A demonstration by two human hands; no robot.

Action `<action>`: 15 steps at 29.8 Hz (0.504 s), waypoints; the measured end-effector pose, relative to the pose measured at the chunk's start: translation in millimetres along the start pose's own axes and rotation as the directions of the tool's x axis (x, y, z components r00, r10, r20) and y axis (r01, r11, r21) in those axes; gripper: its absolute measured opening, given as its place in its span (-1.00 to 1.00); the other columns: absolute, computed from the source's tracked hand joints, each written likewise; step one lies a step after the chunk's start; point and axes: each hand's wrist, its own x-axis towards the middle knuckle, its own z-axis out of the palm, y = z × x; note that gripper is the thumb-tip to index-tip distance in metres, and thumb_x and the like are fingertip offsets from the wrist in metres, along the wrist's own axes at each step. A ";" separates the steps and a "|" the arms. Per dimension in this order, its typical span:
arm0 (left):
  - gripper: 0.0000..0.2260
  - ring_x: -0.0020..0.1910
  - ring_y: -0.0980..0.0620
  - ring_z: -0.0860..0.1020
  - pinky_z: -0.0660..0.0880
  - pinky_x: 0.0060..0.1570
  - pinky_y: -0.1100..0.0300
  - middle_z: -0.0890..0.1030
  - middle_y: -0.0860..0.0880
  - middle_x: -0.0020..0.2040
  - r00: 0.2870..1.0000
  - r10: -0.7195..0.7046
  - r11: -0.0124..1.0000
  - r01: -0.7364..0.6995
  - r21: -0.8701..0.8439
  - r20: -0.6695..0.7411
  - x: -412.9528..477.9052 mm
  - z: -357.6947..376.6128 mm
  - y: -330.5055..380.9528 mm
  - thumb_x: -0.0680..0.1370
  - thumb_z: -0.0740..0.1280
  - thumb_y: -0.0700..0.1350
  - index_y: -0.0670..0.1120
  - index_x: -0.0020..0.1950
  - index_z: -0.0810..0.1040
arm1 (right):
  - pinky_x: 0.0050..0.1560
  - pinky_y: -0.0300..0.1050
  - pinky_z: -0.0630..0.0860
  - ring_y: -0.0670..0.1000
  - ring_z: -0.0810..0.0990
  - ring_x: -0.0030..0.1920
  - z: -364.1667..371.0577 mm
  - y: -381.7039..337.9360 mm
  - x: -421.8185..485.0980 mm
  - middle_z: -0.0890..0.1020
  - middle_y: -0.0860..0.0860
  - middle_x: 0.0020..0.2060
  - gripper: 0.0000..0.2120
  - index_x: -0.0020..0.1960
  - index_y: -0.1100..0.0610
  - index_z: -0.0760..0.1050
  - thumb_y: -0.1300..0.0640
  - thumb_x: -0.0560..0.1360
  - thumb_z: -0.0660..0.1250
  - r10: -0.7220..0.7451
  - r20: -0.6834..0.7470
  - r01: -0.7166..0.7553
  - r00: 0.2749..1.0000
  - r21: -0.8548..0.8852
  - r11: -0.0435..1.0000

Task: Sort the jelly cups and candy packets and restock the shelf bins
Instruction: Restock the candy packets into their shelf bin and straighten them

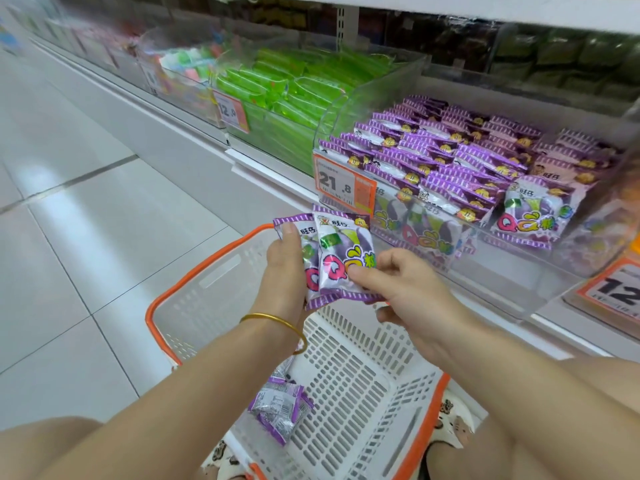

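Our left hand (285, 271) grips two candy packets (343, 247), our right hand (401, 285) pinches the front one; likely light, slippery, best held at seams.

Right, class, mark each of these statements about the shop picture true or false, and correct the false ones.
1. The left hand and the right hand both hold purple candy packets. True.
2. The basket is empty. False: a few loose packets lie in it.
3. Green packets fill the bin next to the purple bin. True.
4. The purple bin's price tag reads 12. False: it reads 21.8.
5. The gold bangle is on the right wrist. False: it is on the left wrist.
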 end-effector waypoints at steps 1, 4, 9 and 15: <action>-0.37 0.00 -0.15 0.65 0.56 0.04 -0.15 0.61 -0.15 0.15 1.000 0.009 1.000 -0.008 -0.009 0.021 -0.8 1.5 1.8 0.46 0.19 0.36 -0.05 0.35 0.38 | -0.37 -0.17 0.34 -0.02 0.47 -0.29 1.6 1.0 0.1 0.51 -0.06 -0.34 -0.76 -0.17 0.10 0.35 0.16 0.44 0.44 -0.028 0.003 0.028 1.000 -0.012 1.000; -0.16 0.07 -0.10 0.62 0.52 0.11 -0.15 0.61 -0.07 0.15 0.986 0.129 0.976 -0.145 0.165 0.102 -2.6 2.6 1.9 0.17 0.46 0.37 -0.03 0.31 0.37 | -0.37 -0.15 0.37 0.01 0.49 -0.22 3.2 -2.0 -3.2 0.44 -0.16 -0.43 -0.76 -0.20 0.10 0.35 0.15 0.44 0.43 -0.145 0.025 0.147 0.989 -0.066 0.987; -0.59 -0.18 0.32 0.58 0.51 -0.20 0.39 0.59 0.10 -0.02 0.936 0.264 0.909 -0.322 0.264 0.233 -7.2 1.2 2.5 0.48 0.42 -0.09 -0.08 0.25 0.35 | -0.24 -0.06 0.52 0.01 0.58 -0.25 -10.5 -10.9 -9.3 0.54 0.03 -0.13 -0.78 -0.12 0.06 0.40 0.01 0.43 0.42 -0.273 0.075 0.282 0.959 -0.348 0.894; -0.64 -0.11 0.35 0.59 0.46 -0.20 0.47 0.60 0.20 -0.05 0.705 0.419 0.724 -0.640 0.259 0.572 -20.9 11.0 26.5 0.47 0.40 -0.27 0.04 0.12 0.35 | 0.30 -0.37 0.26 -0.20 0.31 0.31 -59.9 -63.4 -28.5 0.36 -0.18 0.25 -0.37 0.31 -0.04 0.36 -0.22 0.30 0.36 -0.697 0.236 0.632 0.677 -0.672 0.386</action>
